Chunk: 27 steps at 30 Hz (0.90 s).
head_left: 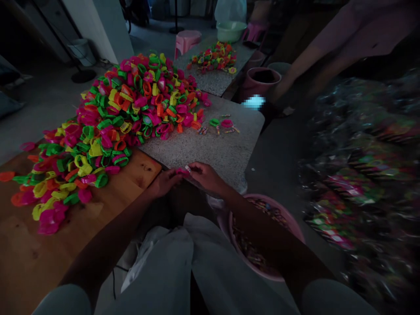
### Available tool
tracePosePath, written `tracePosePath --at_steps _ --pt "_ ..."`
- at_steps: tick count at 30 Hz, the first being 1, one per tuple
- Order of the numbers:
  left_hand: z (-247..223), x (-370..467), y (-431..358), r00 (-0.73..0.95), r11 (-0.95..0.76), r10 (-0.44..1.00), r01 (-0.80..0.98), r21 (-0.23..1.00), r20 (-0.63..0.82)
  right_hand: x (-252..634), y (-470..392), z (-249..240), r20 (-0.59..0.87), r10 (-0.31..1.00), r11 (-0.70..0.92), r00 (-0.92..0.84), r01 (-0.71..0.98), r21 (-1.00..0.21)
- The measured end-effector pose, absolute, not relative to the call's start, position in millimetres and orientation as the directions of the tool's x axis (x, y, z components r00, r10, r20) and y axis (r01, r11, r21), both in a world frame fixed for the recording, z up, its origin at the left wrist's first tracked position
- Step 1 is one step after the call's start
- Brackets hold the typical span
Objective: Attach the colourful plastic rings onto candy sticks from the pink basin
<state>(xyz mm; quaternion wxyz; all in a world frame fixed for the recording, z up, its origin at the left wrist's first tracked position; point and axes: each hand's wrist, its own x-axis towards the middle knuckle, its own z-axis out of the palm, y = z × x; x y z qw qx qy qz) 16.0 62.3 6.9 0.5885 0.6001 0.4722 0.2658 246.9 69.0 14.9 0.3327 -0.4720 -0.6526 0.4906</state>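
Close to the table edge in front of my lap, my left hand (166, 181) pinches a pink plastic toy watch (182, 172). My right hand (206, 176) meets it from the other side, its thumb and forefinger closed on a small whitish piece that looks like a wrapped candy (187, 168). Whether the candy touches the watch I cannot tell. To the left rises a big heap of toy watches (141, 98) in pink, green, yellow and orange. Beyond my hands lie a green watch (214, 122), a pink watch (226, 123) and several wrapped candies (232, 131).
A pink basin (297, 229) of wrapped candies stands under my right forearm. Clear bags of toy watches (354, 188) fill the right side. Another person's arm (305, 57) reaches in near a pink bucket (251, 83). A farther table (210, 81) carries a smaller heap.
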Motion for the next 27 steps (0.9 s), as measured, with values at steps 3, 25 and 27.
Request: tracePosePath --at_steps 3,25,27 --pt "3.0 15.1 59.2 0.440 0.143 0.865 0.245 0.959 -0.241 248.9 67.7 16.8 -0.013 0.940 0.101 -0.341 0.317 -0.943" --pt "3.2 21.7 76.7 0.123 0.227 0.932 0.538 0.812 -0.342 245.0 67.9 13.7 0.088 0.865 0.419 -0.494 0.616 -0.667" --pt "2.8 23.5 74.4 0.069 0.304 0.922 0.483 0.821 -0.382 243.4 67.4 10.1 0.106 0.864 0.440 -0.493 0.635 -0.636"
